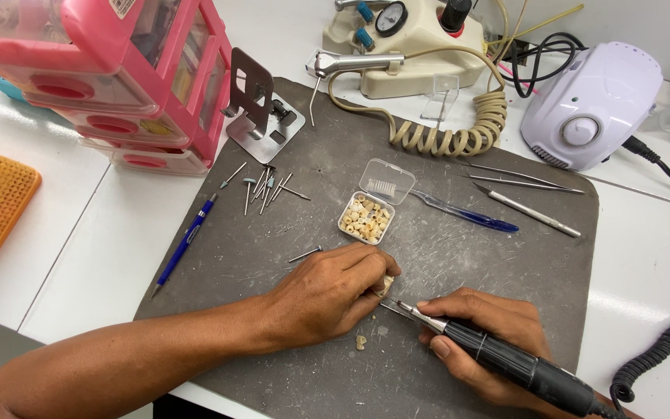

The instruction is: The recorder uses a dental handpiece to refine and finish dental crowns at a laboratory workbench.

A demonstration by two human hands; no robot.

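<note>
The left hand (327, 295) lies on the grey mat (474, 264) at the near side and its fingers are closed around a small pale piece (387, 284), which is pinched at the fingertips, a little to the right of the hand's middle. The right hand (484, 334) grasps a black rotary handpiece (505, 359) like a pen; the metal front of the tool points left, and its thin tip is touching or almost touching the small pale piece. I cannot tell which. A second tiny pale fragment (360, 341) lies on the mat just near the left hand.

Farther on the mat, in the middle, stands a small clear box (366, 218) with its lid open, full of pale small pieces. Just right of it lies a brush with a blue handle (459, 213), and farther right two metal instruments (529, 209) lie near each other. Left of the box a group of thin metal burs (265, 186) is scattered, and a blue pencil (186, 242) lies at the mat's left edge.

On the white surface (102, 225) at the far left stands a pink drawer cabinet (118, 77); at the far right is a pale violet machine (591, 101).
</note>
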